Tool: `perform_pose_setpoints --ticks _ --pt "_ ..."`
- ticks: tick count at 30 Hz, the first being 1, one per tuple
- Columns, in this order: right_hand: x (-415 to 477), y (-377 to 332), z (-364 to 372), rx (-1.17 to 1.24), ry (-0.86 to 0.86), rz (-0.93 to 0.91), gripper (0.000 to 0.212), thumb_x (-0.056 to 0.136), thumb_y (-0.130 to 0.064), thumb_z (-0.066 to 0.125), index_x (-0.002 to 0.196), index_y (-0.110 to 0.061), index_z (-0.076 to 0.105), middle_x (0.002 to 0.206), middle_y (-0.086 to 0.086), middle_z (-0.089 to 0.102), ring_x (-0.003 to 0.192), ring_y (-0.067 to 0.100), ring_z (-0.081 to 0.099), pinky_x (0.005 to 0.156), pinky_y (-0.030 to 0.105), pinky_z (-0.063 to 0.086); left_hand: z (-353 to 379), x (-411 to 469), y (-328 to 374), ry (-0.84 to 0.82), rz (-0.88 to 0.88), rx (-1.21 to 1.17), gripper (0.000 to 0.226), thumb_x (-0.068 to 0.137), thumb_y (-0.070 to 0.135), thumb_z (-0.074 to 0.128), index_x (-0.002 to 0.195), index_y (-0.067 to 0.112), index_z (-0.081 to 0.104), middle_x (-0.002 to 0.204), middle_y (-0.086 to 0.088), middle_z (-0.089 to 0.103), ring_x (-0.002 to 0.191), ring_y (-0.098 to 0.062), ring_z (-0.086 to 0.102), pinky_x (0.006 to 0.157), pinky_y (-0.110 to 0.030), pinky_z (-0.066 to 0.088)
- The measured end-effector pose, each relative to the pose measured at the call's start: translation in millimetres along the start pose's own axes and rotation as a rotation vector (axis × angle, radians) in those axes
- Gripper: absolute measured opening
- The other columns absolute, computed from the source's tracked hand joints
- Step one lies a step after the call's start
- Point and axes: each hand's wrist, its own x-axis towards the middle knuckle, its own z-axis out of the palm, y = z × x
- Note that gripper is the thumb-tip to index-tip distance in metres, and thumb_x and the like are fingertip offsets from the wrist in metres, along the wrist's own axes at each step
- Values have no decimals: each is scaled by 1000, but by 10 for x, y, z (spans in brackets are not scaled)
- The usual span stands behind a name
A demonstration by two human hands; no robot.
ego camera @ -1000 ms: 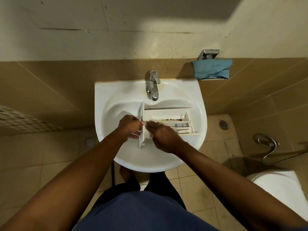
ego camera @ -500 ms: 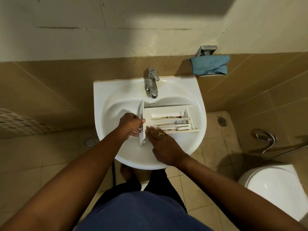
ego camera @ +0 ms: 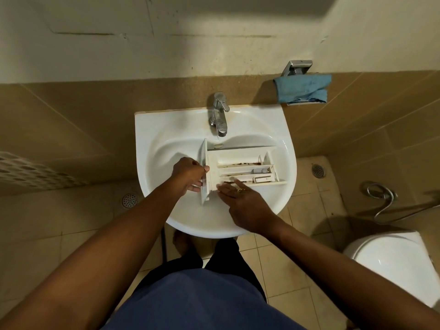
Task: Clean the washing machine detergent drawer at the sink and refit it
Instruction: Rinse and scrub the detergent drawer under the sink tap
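Observation:
The white detergent drawer [ego camera: 240, 169] lies across the white sink [ego camera: 157, 148] below the chrome tap [ego camera: 219, 115], its front panel at the left and brown grime along its compartments. My left hand [ego camera: 189, 173] grips the front panel, thumb over its top edge. My right hand [ego camera: 240, 201] lies with straight fingers against the drawer's near side wall, fingertips blurred. A thin stream of water falls from the tap spout beside the drawer's far edge.
A blue cloth [ego camera: 302, 88] hangs on a chrome holder on the wall at the right. A toilet [ego camera: 392, 260] stands at the lower right with a spray hose [ego camera: 381, 196] behind it. Floor drains [ego camera: 129, 200] sit in the tiled floor.
My right hand has uncurled from the drawer's front corner and slid right along its near side, fingers now straight. The view has shifted slightly. My left hand keeps its grip.

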Motion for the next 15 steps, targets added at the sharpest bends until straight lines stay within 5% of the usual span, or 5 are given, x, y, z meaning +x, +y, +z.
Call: perform_pose_setpoints --ticks 2,4,6,10,15 --pt "62 100 -109 -36 -20 30 45 87 -15 41 118 -8 73 124 13 72 116 30 68 111 46 46 2 1 -1 -1 1 1 19 95 23 74 102 7 65 94 -15 75 79 -28 75 71 -43 65" --pt "176 207 -205 50 -35 98 39 89 -18 41 103 -13 77 98 10 78 85 29 74 82 41 60 -4 -4 -2 -7 -1 5 20 95 23 73 103 6 64 95 -15 74 80 -28 75 71 -42 64" --pt "334 335 -244 210 46 245 33 89 -19 46 91 -16 79 80 5 77 68 27 71 64 34 58 -6 -3 3 -11 -7 10 21 95 23 73 104 5 65 95 -16 74 81 -29 75 74 -44 64" --pt "904 443 -300 996 348 769 25 88 -2 55 84 -7 80 84 7 79 75 21 74 77 39 62 -10 -3 14 -5 -23 29 25 95 25 73 105 2 68 96 -16 75 83 -32 76 75 -45 64" --pt "1496 652 -260 1763 260 1084 28 95 10 45 111 15 67 107 29 73 99 39 73 92 43 61 -15 -18 3 13 -18 44 28 95 27 73 104 1 68 92 -13 75 82 -32 76 76 -47 65"
